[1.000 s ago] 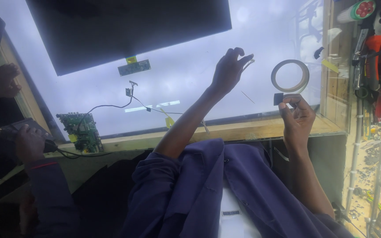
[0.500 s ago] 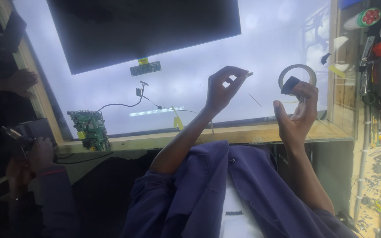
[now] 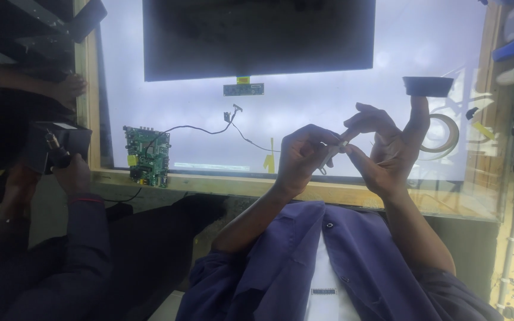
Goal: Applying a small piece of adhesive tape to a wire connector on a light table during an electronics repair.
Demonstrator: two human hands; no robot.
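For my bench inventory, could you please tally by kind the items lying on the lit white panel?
Green circuit board: 1
Small narrow circuit strip: 1
Black wire: 1
Tape roll: 1
Large dark panel: 1
Total: 5

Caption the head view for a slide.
Left hand and right hand pinch a small pale strip above a backlit panel.
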